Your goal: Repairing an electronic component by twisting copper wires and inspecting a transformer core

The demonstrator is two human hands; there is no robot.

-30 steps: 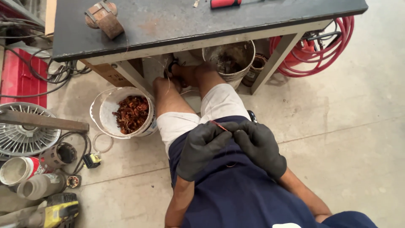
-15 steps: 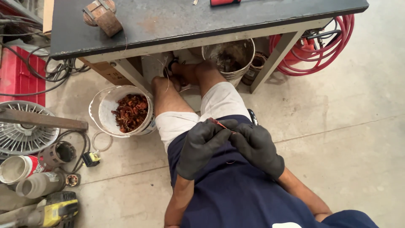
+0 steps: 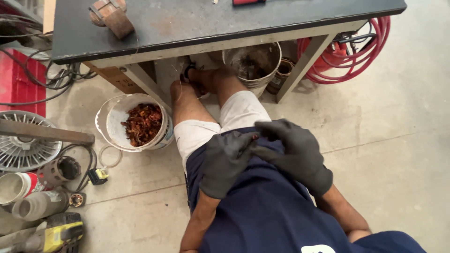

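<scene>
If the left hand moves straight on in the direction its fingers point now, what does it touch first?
The left hand points up and to the right, so it would first meet the right hand, whose fingertips are already at the same small reddish piece. Depth is hard to judge.

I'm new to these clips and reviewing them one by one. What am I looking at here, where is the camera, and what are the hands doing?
There is no machine here. The camera sits on a person's head and looks down at their lap as they sit on a concrete floor. Both hands wear dark grey gloves: the left hand and right hand meet over the lap, pinching a small reddish piece too tiny to identify. Ahead stands a dark-topped workbench with a rusty metal part on it. Beside the left leg is a white plastic bucket of reddish-brown scraps. A coiled red hose lies to the right.
</scene>
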